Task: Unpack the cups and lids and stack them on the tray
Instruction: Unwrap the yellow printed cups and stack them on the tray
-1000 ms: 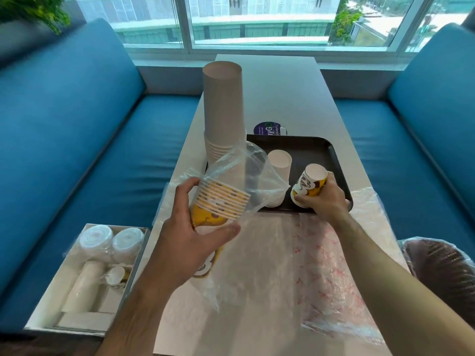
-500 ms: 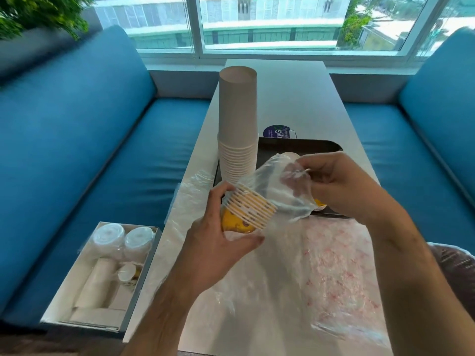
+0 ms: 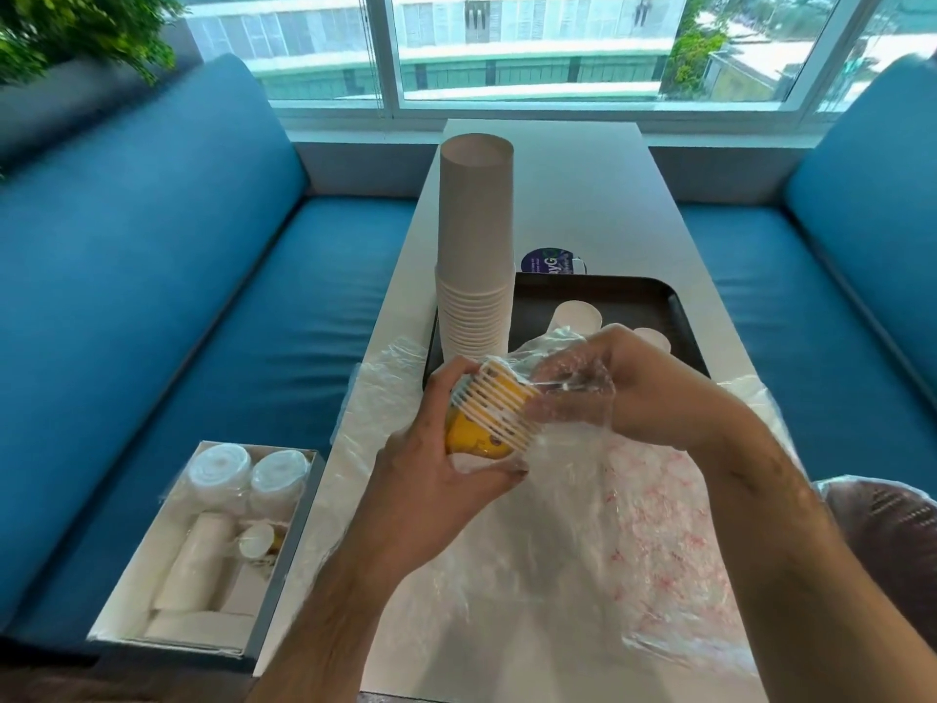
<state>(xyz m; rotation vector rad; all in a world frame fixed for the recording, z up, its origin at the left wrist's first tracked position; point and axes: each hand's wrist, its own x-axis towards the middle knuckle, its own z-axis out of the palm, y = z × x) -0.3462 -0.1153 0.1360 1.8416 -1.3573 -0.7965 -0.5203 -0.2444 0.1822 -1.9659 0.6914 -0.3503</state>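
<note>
My left hand [image 3: 436, 459] grips a short stack of yellow paper cups [image 3: 489, 421], lying sideways inside a clear plastic bag [image 3: 568, 393]. My right hand [image 3: 644, 388] has its fingers pushed into the bag's open end, right against the cup rims. Behind them a dark tray [image 3: 608, 291] holds a tall stack of plain brown cups [image 3: 474, 246] at its left edge and a small white cup [image 3: 578, 314] further right; another cup rim [image 3: 651, 337] peeks out behind my right hand.
Loose plastic wrapping [image 3: 659, 525] covers the near half of the white table [image 3: 583, 195]. A cardboard box [image 3: 203, 550] with wrapped lids and cups rests on the blue bench at left. A round purple lid [image 3: 550, 261] lies behind the tray. A lined bin [image 3: 887, 530] stands at right.
My right hand left the yellow cup on the tray, came over to the bag and pushed its fingers inside. My left hand raised the bagged stack toward it.
</note>
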